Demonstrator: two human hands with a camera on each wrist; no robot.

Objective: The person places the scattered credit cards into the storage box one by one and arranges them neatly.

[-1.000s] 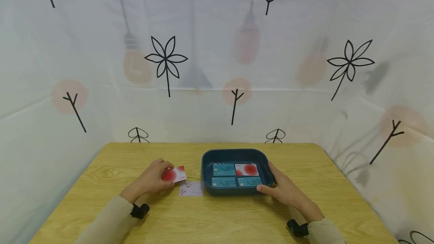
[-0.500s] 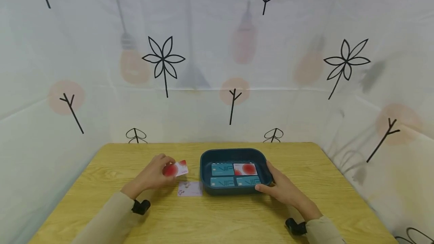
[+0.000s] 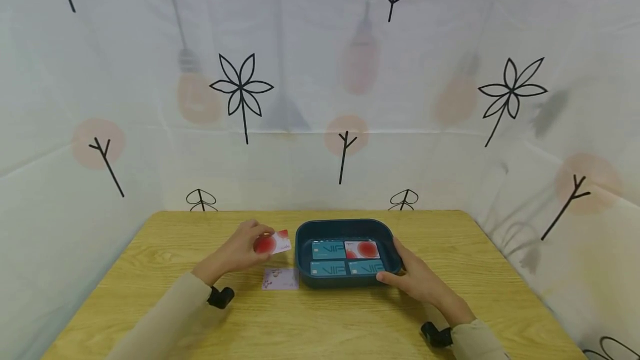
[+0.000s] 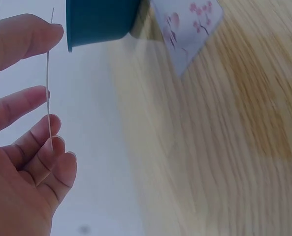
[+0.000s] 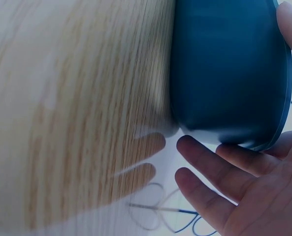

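Note:
My left hand [image 3: 244, 248] pinches a white-and-red card [image 3: 273, 243] between thumb and fingers, just left of the dark teal tray [image 3: 345, 281]. In the left wrist view the card [image 4: 48, 83] is edge-on, above the table. My right hand [image 3: 422, 278] holds the tray's right front corner, thumb at the front rim and fingers along the right side. Inside the tray lie three teal VIP cards [image 3: 327, 268] and one white-and-red card [image 3: 362, 249], in two rows. A pale card with a flower print [image 3: 280, 279] lies on the table beside the tray's front left corner.
A wooden table [image 3: 320, 321] carries everything. Behind it and at both sides hang white cloth walls [image 3: 290, 171] with plant and bulb drawings. Each wrist wears a small black device, such as the left camera [image 3: 221, 297].
My left hand has moved right and slightly up with the white-and-red card, closer to the tray's left side. My right hand and the tray stay where they were.

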